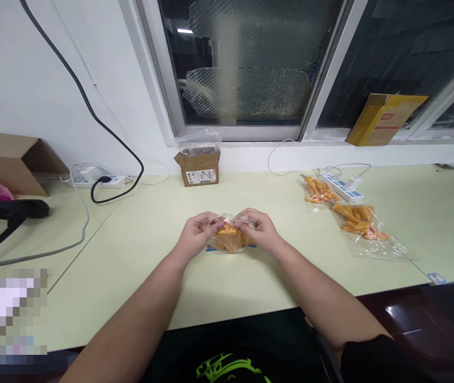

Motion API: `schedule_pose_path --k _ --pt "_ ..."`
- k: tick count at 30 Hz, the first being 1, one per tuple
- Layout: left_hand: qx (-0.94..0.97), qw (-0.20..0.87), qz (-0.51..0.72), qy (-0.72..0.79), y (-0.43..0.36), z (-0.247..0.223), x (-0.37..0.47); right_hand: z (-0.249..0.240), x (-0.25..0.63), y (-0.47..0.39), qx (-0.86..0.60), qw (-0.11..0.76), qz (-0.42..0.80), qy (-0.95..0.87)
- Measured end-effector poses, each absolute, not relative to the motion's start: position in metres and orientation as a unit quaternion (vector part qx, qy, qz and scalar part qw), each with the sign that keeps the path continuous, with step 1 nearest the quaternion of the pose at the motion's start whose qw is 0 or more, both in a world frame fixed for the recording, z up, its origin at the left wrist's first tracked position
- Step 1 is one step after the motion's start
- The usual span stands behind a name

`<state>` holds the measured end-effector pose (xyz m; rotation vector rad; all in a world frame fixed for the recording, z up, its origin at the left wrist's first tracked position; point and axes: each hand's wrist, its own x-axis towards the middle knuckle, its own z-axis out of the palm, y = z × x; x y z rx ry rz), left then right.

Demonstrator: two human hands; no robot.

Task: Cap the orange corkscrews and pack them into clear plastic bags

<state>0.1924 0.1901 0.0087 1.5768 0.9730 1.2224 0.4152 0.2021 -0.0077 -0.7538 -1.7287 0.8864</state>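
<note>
In the middle of the table lies a clear plastic bag [230, 242] with orange pieces inside, its open or gathered edge toward the window. My left hand [203, 231] pinches the bag's left top corner between thumb and fingers. On the opposite side, my right hand [257, 229] pinches the right top corner the same way. Small blue printed bits show under the bag at both sides. What the orange pieces are I cannot make out.
Two more clear bags of orange pieces, one behind [320, 190] and one nearer [360, 221], lie to the right beside a white power strip [342, 187]. A small cardboard box [201, 169] stands by the window. Black cable [133, 189] and a larger carton [7, 157] are at left.
</note>
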Motion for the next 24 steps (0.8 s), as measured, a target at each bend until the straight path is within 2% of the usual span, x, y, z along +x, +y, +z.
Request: schedule_pose_path --k 7,14,19,24 --pt "0.630 0.475 0.482 0.381 0.188 0.008 0.196 -0.009 0.410 0.202 -0.306 0.503 0.407 -0.699" --pt "0.627 0.428 0.528 0.380 0.188 0.011 0.192 -0.003 0.418 0.199 -0.301 0.541 0.336 -0.710" --pt "0.652 0.432 0.483 0.393 0.189 0.011 0.194 -0.006 0.414 0.199 -0.302 0.487 0.386 -0.723" --pt "0.628 0.494 0.466 0.380 0.190 0.004 0.195 -0.014 0.404 0.195 -0.288 0.491 0.446 -0.691"
